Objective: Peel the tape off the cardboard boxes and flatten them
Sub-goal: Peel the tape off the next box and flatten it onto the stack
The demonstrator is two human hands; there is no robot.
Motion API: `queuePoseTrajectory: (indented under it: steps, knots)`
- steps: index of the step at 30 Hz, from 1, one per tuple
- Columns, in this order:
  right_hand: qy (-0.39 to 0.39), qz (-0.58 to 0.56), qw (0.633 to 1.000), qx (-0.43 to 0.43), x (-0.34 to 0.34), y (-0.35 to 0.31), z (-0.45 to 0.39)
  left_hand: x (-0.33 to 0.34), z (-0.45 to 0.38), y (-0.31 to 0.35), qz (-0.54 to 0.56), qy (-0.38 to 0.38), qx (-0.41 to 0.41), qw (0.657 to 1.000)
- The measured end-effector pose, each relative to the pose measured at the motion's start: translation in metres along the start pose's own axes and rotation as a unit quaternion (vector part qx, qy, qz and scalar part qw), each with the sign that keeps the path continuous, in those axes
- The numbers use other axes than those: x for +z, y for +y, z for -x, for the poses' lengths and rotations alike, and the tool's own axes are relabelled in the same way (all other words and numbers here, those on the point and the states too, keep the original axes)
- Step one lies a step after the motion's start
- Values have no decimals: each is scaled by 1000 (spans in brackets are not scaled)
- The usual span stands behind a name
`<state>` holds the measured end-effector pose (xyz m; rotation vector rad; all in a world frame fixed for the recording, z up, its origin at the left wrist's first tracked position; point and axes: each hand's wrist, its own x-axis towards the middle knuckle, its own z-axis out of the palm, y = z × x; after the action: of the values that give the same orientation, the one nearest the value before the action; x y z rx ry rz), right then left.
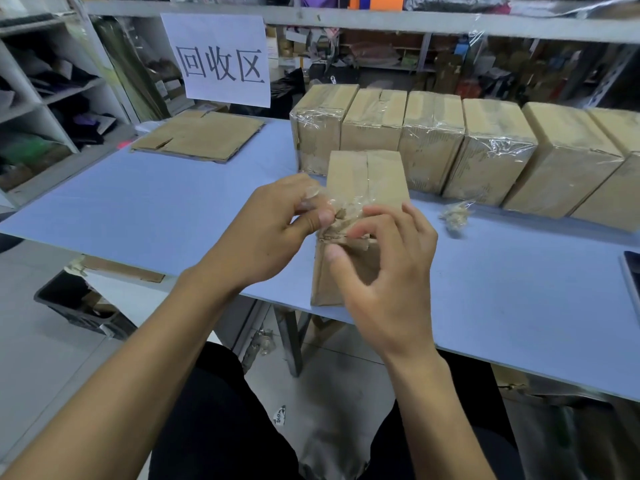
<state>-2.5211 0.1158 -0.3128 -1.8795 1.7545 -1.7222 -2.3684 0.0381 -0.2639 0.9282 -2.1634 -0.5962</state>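
Observation:
A brown cardboard box (363, 178) stands at the near edge of the blue table (156, 209), right in front of me. Clear tape (346, 206), crumpled and with torn brown paper stuck to it, lifts off the box's near top edge. My left hand (273, 233) pinches this tape between thumb and fingers. My right hand (384, 268) has its fingers curled at the same torn edge, with the fingertips on the tape and the thumb against the box's front face. The lower front of the box is partly hidden by my right hand.
A row of several taped boxes (485, 150) lines the table behind. Flattened cardboard (197, 136) lies at the far left under a white paper sign (218, 60). A ball of peeled tape (455, 214) sits to the right. A black bin (79, 303) stands on the floor at left. Shelves surround the table.

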Motion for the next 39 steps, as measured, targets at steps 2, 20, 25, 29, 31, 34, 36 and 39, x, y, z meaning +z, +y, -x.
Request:
queuePoseTrajectory:
  steps: [2, 20, 25, 29, 31, 34, 36, 39]
  knots:
    - [6, 26, 999, 25, 5, -5, 3, 1, 0, -1, -32, 9, 27, 999]
    - [-34, 1, 999, 2, -10, 11, -3, 3, -2, -1, -108, 13, 82, 991]
    - [-59, -28, 998, -25, -27, 22, -8, 3, -9, 5, -103, 16, 90, 991]
    - [-100, -50, 993, -46, -34, 20, -7, -1, -22, 9, -59, 41, 65, 995]
    - [-114, -55, 991, -39, -37, 19, -7, 3, -26, 12, -60, 54, 75, 994]
    - [-118, -66, 991, -26, -39, 21, -6, 13, -26, 15, -100, 79, 62, 990]
    - [-116, -70, 991, -18, -40, 22, -6, 19, -26, 18, -121, 96, 68, 986]
    - [-112, -72, 991, -12, -40, 24, -7, 25, -28, 22, -148, 74, 75, 983]
